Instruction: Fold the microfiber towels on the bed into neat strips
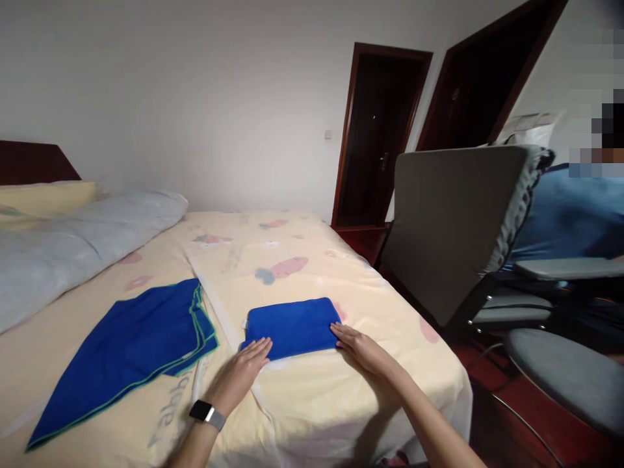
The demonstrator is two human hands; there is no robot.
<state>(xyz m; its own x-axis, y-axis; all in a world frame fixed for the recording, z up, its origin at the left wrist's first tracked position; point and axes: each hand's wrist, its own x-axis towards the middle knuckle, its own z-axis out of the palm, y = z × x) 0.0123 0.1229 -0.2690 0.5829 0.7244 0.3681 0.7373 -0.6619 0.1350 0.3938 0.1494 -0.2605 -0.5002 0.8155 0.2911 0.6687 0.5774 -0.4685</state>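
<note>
A blue towel [292, 325], folded into a flat rectangle, lies on the bed near its front edge. My left hand [253, 356] rests flat on the towel's near left corner, its fingers stretched out. At the near right edge, the stretched fingers of my right hand [358, 344] touch the towel. To the left lies a larger blue cloth [141, 338] with green edging, loosely folded. A smartwatch [207, 414] is on my left wrist.
Under both cloths is a bed [292, 237] with a cream printed sheet. A grey rolled quilt [92, 237] and a yellow pillow [53, 198] lie at the left. Right of the bed stand a grey folding chair [453, 227] and a round stool [560, 370]; a person in blue [575, 208] sits beyond.
</note>
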